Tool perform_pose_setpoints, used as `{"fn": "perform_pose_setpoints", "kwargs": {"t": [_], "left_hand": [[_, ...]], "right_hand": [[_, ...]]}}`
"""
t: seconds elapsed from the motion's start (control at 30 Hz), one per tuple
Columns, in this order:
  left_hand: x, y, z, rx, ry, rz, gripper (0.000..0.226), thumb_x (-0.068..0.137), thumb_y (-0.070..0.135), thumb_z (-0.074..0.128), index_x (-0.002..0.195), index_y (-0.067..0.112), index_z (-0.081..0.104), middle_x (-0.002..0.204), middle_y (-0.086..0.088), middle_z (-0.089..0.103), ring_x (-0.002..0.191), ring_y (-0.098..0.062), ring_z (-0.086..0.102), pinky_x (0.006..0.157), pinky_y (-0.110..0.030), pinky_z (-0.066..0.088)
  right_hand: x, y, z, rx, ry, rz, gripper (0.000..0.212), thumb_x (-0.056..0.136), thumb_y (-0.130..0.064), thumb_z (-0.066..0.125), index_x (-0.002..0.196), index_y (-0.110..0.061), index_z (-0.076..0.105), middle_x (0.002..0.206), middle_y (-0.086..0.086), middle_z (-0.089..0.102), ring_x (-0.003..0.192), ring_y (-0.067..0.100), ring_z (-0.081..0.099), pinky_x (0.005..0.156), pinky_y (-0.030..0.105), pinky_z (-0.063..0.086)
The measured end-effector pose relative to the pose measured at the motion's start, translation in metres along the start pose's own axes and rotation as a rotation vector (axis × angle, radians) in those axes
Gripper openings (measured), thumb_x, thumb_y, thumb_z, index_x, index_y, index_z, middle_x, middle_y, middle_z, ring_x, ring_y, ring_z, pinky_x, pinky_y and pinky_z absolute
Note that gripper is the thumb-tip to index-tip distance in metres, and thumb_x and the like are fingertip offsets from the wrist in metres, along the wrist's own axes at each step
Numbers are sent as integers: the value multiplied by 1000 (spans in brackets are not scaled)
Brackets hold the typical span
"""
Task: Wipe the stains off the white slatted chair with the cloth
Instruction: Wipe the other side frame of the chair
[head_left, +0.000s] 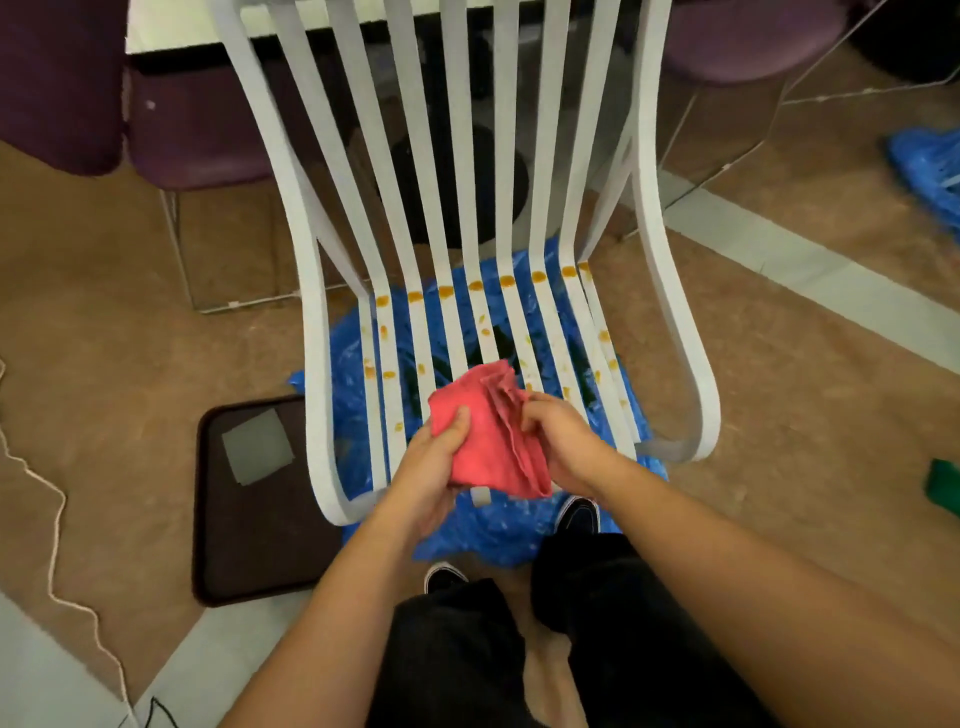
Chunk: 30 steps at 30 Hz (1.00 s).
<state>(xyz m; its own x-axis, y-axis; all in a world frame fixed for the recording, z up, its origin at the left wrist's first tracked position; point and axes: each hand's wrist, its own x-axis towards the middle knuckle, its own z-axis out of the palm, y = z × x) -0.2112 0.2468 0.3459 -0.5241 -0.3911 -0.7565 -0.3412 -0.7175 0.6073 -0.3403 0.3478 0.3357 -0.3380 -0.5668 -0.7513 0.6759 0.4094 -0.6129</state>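
The white slatted chair (311, 291) stands in front of me, facing me. Orange stains (475, 286) run in a row across the slats where seat meets back, with smaller spots scattered over the seat. A folded red cloth (488, 431) is held above the front of the seat. My left hand (431, 467) grips its left edge with the thumb on top. My right hand (563, 441) pinches the folded right edge.
A blue plastic sheet (493, 530) lies on the floor under the chair. A dark tray (228, 551) with a grey square sits on the floor to the left. A white cord (52, 561) trails at far left. Purple chairs (62, 78) stand behind. My feet are below the seat's front edge.
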Motion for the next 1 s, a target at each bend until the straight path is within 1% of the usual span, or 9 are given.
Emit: {"fn": "perform_pose_setpoints", "kwargs": {"t": [0.07, 0.13, 0.17, 0.27, 0.4, 0.53, 0.63, 0.83, 1.0], "left_hand": [[30, -12, -6, -2, 16, 24, 31, 97, 32, 62, 124, 17, 59, 110, -9, 76, 92, -21, 75, 67, -36, 61], [52, -22, -11, 8, -3, 44, 29, 95, 34, 63, 121, 22, 60, 110, -6, 77, 96, -21, 75, 76, -40, 60], [63, -28, -13, 4, -18, 56, 30, 94, 34, 64, 121, 22, 61, 112, -5, 76, 100, -21, 74, 79, -41, 59], [91, -38, -19, -22, -47, 102, 41, 91, 34, 65, 128, 17, 60, 120, -7, 73, 111, -23, 70, 90, -43, 55], [129, -45, -30, 59, -47, 223, 45, 88, 35, 66, 129, 16, 62, 122, -6, 73, 114, -23, 69, 96, -44, 53], [165, -46, -40, 29, -42, 370, 43, 89, 27, 63, 129, 11, 62, 123, -8, 72, 116, -23, 68, 96, -41, 54], [179, -48, -43, -96, -47, 412, 43, 93, 17, 60, 135, 6, 58, 128, -10, 69, 118, -24, 67, 96, -42, 55], [168, -56, -44, -63, -1, 412, 39, 93, 16, 64, 131, 8, 61, 121, -9, 73, 111, -25, 70, 79, -35, 60], [129, -53, -34, -116, -36, 370, 34, 94, 17, 65, 128, 14, 63, 119, -8, 73, 108, -24, 71, 83, -44, 58]], "right_hand": [[30, 12, -20, 264, -100, 76, 30, 84, -3, 49, 109, -9, 63, 97, 12, 68, 82, 25, 68, 77, 42, 56], [51, 18, -35, 277, -164, 93, 37, 90, -16, 63, 127, -9, 64, 117, 16, 70, 103, 33, 69, 92, 53, 54], [63, 22, -42, 255, -180, 103, 40, 91, -24, 68, 128, -10, 64, 120, 16, 70, 107, 34, 69, 95, 54, 53], [90, 26, -51, 227, -195, 138, 45, 87, -26, 74, 126, -8, 65, 118, 17, 72, 108, 34, 70, 93, 52, 55], [126, 40, -55, 350, -298, 133, 70, 72, -24, 85, 134, -6, 58, 125, 22, 67, 113, 39, 66, 96, 57, 52], [151, 39, -43, 336, -347, 23, 51, 82, -20, 75, 129, -4, 62, 118, 19, 70, 108, 35, 69, 93, 53, 56], [159, 34, -43, 278, -307, -85, 45, 89, -17, 70, 132, -5, 60, 123, 19, 69, 113, 35, 68, 93, 51, 57], [148, 37, -51, 141, -163, -183, 45, 87, -13, 76, 129, -6, 62, 119, 18, 71, 108, 34, 70, 90, 51, 58], [109, 45, -48, 404, -356, -132, 47, 93, -32, 69, 135, -13, 61, 132, 16, 63, 120, 35, 61, 103, 53, 48]]}}
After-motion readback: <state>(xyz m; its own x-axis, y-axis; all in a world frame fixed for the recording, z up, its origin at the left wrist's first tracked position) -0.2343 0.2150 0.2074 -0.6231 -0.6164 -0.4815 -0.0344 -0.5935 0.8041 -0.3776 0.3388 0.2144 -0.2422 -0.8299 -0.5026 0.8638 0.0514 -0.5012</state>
